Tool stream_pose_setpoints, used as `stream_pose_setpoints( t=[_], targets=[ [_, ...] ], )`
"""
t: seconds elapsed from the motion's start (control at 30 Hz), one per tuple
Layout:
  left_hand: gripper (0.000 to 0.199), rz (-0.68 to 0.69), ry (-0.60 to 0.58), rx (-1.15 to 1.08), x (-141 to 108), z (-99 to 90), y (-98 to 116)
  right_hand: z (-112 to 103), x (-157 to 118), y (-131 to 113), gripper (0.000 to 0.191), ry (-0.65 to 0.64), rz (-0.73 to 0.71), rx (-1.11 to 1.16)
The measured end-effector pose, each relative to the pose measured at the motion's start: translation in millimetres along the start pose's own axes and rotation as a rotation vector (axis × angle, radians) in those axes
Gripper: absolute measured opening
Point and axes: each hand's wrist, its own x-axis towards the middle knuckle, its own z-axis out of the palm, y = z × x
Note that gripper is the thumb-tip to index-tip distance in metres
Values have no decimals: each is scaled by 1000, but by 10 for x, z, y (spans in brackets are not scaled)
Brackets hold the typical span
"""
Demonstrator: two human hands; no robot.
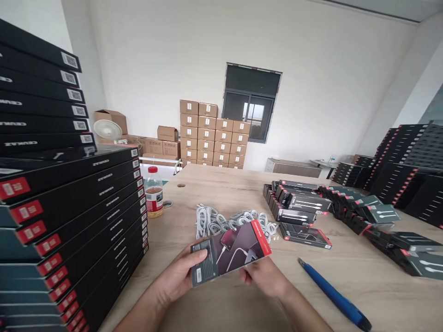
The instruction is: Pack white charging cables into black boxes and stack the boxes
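A flat cable box (238, 251), grey and purple with a red end strip, is tilted above the table. My left hand (183, 269) grips its left end, thumb on the printed face. Close against the box's lower right edge is my right hand (263, 274), slightly blurred. Its fingers are curled in, and part of it is hidden behind the box, so what it holds cannot be made out. Just beyond the box lie several coiled white cables (211, 219), partly covered by it. Another cable box (306, 234) lies flat on the table to the right.
Tall stacks of black boxes (104, 193) rise at the left, beside a red-capped bottle (154, 193). A blue-handled tool (332, 293) lies at right front. Rows of small packed boxes (297, 203) and dark stacks (391, 184) stand right; cartons (207, 133) line the back wall.
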Motion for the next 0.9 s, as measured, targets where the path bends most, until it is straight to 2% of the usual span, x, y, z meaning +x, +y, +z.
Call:
stream_pose_setpoints(
  t=[0.1,0.17,0.27,0.33,0.43,0.57,0.73,0.8,0.9],
  targets=[
    [50,9,51,-5,29,31,-18,42,-32,-69,41,-195,-14,50],
    [43,9,107,-34,44,59,-16,36,5,-103,39,-197,-16,133],
    [30,24,257,-98,58,104,11,-29,127,-125,30,-15,35,495],
    [24,13,334,-116,60,125,30,-105,210,-135,36,115,86,791],
    [26,-47,340,-88,55,134,30,-229,268,-169,50,198,103,1006],
    [35,-95,194,-2,25,80,20,-321,236,-229,50,187,95,999],
    [46,-123,-135,182,-59,19,130,-282,208,-232,46,179,146,972],
    [47,-86,-118,358,-55,53,176,-221,198,-223,44,142,166,941],
    [44,113,96,608,5,141,185,-112,163,-219,43,89,159,843]
  ],
)
